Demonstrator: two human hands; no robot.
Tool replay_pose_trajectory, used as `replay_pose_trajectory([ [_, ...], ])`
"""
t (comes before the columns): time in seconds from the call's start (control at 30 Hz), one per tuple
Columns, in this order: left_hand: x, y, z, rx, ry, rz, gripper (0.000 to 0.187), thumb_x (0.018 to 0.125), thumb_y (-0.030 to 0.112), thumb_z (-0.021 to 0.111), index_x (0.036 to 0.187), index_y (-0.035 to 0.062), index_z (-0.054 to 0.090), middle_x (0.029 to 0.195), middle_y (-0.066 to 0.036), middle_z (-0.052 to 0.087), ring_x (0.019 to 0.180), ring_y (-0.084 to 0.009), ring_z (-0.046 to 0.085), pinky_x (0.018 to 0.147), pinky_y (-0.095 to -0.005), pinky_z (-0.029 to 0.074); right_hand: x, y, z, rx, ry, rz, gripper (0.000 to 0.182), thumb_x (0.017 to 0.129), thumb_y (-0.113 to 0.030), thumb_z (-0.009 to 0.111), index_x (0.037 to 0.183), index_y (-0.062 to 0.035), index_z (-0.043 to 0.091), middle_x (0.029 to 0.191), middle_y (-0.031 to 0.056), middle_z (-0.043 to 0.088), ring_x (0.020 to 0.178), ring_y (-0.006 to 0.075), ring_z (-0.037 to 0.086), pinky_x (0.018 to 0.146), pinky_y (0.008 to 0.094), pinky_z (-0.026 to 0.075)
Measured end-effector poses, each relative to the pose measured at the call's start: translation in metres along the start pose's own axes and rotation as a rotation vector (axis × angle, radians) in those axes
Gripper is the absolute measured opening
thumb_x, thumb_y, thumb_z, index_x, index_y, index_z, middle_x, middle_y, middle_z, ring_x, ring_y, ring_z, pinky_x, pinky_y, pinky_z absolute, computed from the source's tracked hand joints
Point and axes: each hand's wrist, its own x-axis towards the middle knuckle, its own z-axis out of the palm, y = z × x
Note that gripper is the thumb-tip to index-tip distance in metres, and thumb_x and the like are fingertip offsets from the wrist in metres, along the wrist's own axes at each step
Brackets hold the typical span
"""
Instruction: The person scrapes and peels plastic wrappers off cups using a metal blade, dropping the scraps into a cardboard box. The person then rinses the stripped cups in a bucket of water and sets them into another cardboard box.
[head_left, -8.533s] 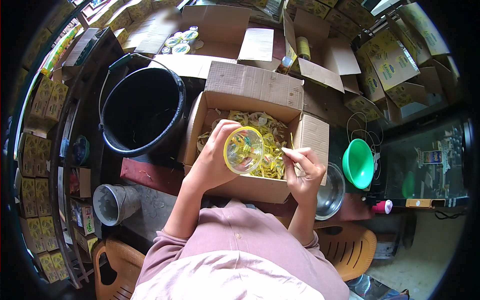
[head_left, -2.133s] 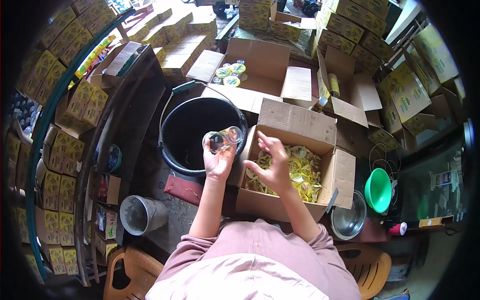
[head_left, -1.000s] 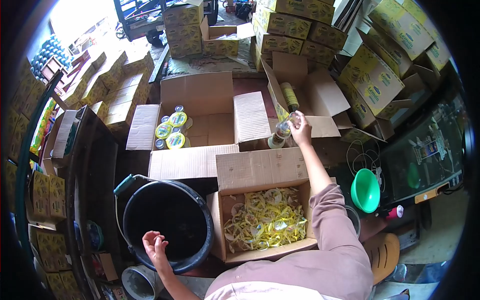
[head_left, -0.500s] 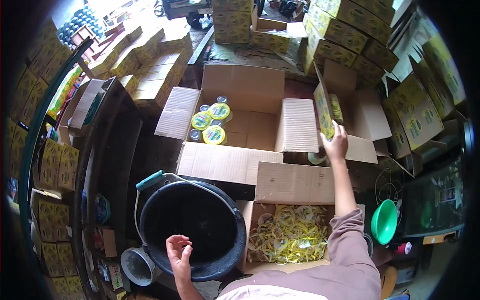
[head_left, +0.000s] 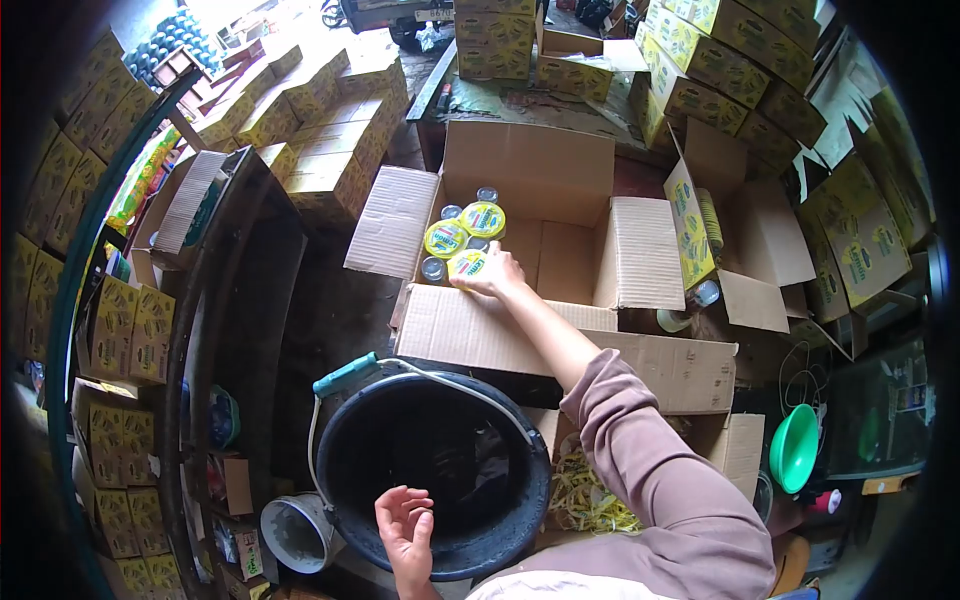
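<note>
My right hand (head_left: 497, 272) reaches into the open cardboard box (head_left: 555, 262), its fingers closed at the edge of the nearest round tub with a yellow lemon label (head_left: 466, 267). Two more yellow-labelled tubs (head_left: 446, 238) stand beside it at the box's left side, with several clear round caps or bottle tops (head_left: 433, 268) among them. My left hand (head_left: 405, 525) hovers over the near rim of a large black bucket (head_left: 540, 500), palm up, fingers loosely curled and apart, holding nothing. The bucket has a pale handle with a teal grip (head_left: 346, 372).
A box of yellow shredded strips (head_left: 590, 495) lies partly under my right arm. To the right stand another open carton (head_left: 752, 300), a clear bottle (head_left: 706, 293) and a green bowl (head_left: 794, 448). A white pail (head_left: 297, 532) sits left of the bucket. Yellow cartons (head_left: 335, 150) are stacked behind.
My right hand has moved left from the right-hand carton to the tubs in the middle box. My left hand stays over the bucket. The whole view has shifted slightly.
</note>
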Motion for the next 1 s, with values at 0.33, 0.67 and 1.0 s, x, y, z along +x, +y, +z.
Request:
replay_pose_trajectory([
  [0.33, -0.001, -0.004, -0.002, 0.048, -0.071, 0.021, 0.04, 0.075, 0.003, 0.058, 0.111, 0.006, 0.042, 0.101, -0.008, 0.053, 0.091, -0.0154, 0.053, 0.08, -0.0274, 0.042, -0.008, 0.018, 0.005, -0.026, 0.148, -0.105, 0.076, 0.053, -0.041, 0.071, 0.113, -0.0037, 0.044, 0.112, 0.0178, 0.05, 0.104, 0.0317, 0.053, 0.087, 0.0384, 0.046],
  [0.67, -0.001, 0.0, -0.002, 0.108, -0.112, 0.119, 0.036, 0.079, 0.007, 0.056, 0.113, 0.0062, 0.042, 0.101, -0.008, 0.052, 0.09, -0.0137, 0.053, 0.079, -0.0248, 0.042, -0.046, 0.049, -0.055, -0.222, 0.414, -0.366, 0.062, 0.057, -0.03, 0.075, 0.108, -0.0073, 0.048, 0.105, 0.0136, 0.045, 0.087, 0.0324, 0.06, 0.074, 0.0398, 0.053],
  [1.0, -0.012, -0.011, 0.0, 0.228, -0.175, 0.74, 0.055, 0.061, 0.002, 0.071, 0.109, 0.0043, 0.044, 0.096, -0.008, 0.053, 0.085, -0.0165, 0.051, 0.073, -0.0277, 0.041, -0.295, 0.053, -0.162, -0.187, 0.482, -0.677, 0.056, 0.052, -0.026, 0.076, 0.101, -0.0041, 0.059, 0.096, 0.0116, 0.052, 0.082, 0.0272, 0.059, 0.076, 0.0366, 0.049],
])
